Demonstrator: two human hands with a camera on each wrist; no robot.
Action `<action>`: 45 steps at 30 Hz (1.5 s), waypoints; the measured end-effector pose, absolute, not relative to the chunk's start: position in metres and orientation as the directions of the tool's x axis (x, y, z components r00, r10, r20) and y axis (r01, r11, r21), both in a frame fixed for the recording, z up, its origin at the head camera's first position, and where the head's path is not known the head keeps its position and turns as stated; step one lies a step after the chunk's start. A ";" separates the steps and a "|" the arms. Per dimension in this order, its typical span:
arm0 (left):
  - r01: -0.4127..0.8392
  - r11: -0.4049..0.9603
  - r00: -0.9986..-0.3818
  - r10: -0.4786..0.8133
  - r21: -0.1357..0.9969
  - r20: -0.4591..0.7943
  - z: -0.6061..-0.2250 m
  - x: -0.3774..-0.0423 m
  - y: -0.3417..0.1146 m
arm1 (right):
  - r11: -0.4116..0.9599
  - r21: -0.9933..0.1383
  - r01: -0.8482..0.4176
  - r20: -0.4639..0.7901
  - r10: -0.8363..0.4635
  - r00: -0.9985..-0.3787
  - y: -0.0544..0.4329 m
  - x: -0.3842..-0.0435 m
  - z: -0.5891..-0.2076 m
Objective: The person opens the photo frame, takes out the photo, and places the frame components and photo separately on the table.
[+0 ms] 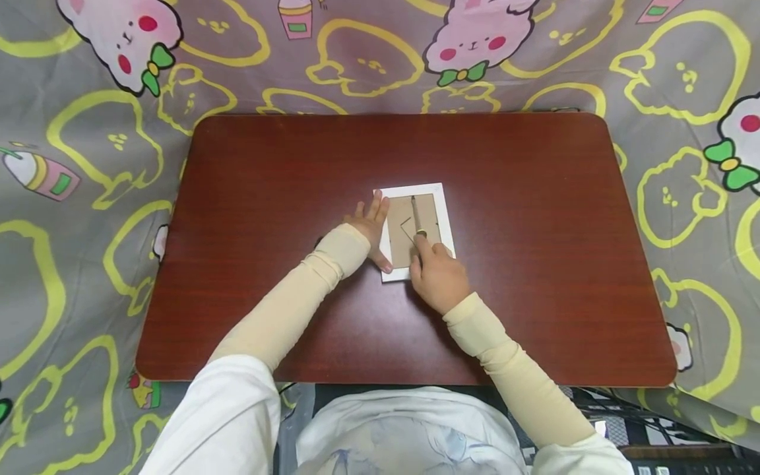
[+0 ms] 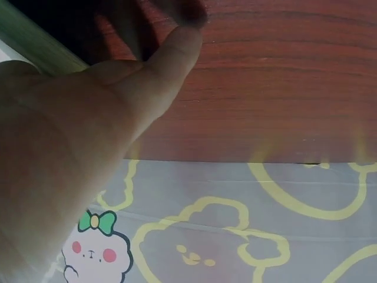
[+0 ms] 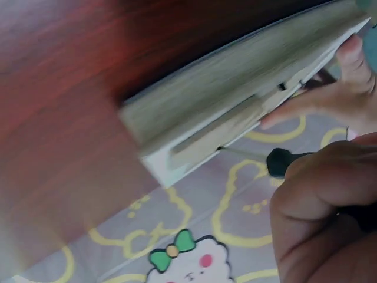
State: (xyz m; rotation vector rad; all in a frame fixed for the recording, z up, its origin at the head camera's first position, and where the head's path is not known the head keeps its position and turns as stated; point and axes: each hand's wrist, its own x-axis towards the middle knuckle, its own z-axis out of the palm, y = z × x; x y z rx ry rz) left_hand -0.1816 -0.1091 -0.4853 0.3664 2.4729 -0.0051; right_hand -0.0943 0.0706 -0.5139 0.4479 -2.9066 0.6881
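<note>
A white picture frame [image 1: 448, 227] lies back side up on the table, its brown backing board [image 1: 399, 254] showing within the white border. My right hand [image 1: 441, 277] grips a screwdriver [image 3: 280, 162] by its dark handle, fingers curled round it. The screwdriver's thin shaft reaches over the backing board, and in the right wrist view its tip is at the board's edge by a small dark tab. My left hand [image 1: 369, 227] rests on the frame's left side with fingers spread and fairly straight. A thin V-shaped line marks the board's middle.
The reddish-brown table [image 1: 534, 198] extends around the frame on every side. A patterned grey cloth [image 1: 368, 59] with yellow outlines hangs behind and beside it. Cables [image 1: 617, 402] and a dark keyboard [image 1: 683, 467] are below the table's front right edge.
</note>
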 end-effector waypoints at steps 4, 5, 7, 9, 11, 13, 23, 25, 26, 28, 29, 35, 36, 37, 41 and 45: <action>0.253 0.963 -0.764 0.256 0.090 -0.592 -0.484 -0.180 -0.107 | 0.858 -0.384 -0.342 0.257 -0.256 -0.932 0.063 -0.096 -0.514; 0.250 0.964 -0.765 0.255 0.092 -0.592 -0.484 -0.180 -0.107 | 0.855 -0.380 -0.351 0.281 -0.255 -0.925 0.062 -0.097 -0.513; 0.242 0.966 -0.765 0.249 0.093 -0.594 -0.484 -0.180 -0.106 | 0.849 -0.374 -0.372 0.322 -0.258 -0.911 0.061 -0.099 -0.511; 0.237 0.967 -0.765 0.244 0.091 -0.597 -0.483 -0.180 -0.105 | 0.843 -0.368 -0.393 0.347 -0.268 -0.899 0.061 -0.102 -0.508; 0.239 0.967 -0.762 0.241 0.085 -0.601 -0.483 -0.180 -0.105 | 0.838 -0.364 -0.406 0.350 -0.281 -0.894 0.062 -0.104 -0.504; 0.241 0.967 -0.762 0.241 0.083 -0.601 -0.482 -0.180 -0.105 | 0.838 -0.357 -0.412 0.350 -0.289 -0.891 0.064 -0.107 -0.500; 0.246 0.967 -0.769 0.236 0.066 -0.594 -0.485 -0.177 -0.104 | 0.819 -0.373 -0.436 0.298 -0.340 -0.892 0.067 -0.133 -0.468; 0.249 0.966 -0.768 0.239 0.068 -0.594 -0.486 -0.176 -0.104 | 0.815 -0.389 -0.429 0.265 -0.348 -0.900 0.070 -0.139 -0.459; 0.249 0.966 -0.769 0.242 0.072 -0.592 -0.485 -0.175 -0.104 | 0.811 -0.400 -0.426 0.246 -0.353 -0.903 0.071 -0.142 -0.454; 0.250 0.965 -0.767 0.248 0.081 -0.592 -0.485 -0.174 -0.103 | 0.808 -0.422 -0.411 0.203 -0.357 -0.911 0.074 -0.149 -0.446; 0.249 0.965 -0.767 0.250 0.085 -0.591 -0.485 -0.174 -0.102 | 0.806 -0.433 -0.405 0.184 -0.360 -0.914 0.076 -0.152 -0.442; 0.239 0.965 -0.763 0.253 0.103 -0.594 -0.485 -0.175 -0.102 | 0.789 -0.504 -0.352 0.057 -0.376 -0.925 0.083 -0.181 -0.417; 0.239 0.965 -0.763 0.254 0.106 -0.594 -0.484 -0.175 -0.102 | 0.788 -0.512 -0.342 0.035 -0.379 -0.925 0.084 -0.186 -0.413; 0.239 0.965 -0.765 0.255 0.107 -0.591 -0.484 -0.175 -0.103 | 0.787 -0.518 -0.334 0.015 -0.382 -0.924 0.084 -0.191 -0.410; 0.240 0.964 -0.768 0.260 0.112 -0.585 -0.484 -0.174 -0.103 | 0.792 -0.532 -0.301 -0.060 -0.389 -0.919 0.085 -0.212 -0.399; 0.244 0.964 -0.769 0.259 0.107 -0.584 -0.484 -0.173 -0.103 | 0.797 -0.529 -0.292 -0.113 -0.407 -0.906 0.085 -0.229 -0.389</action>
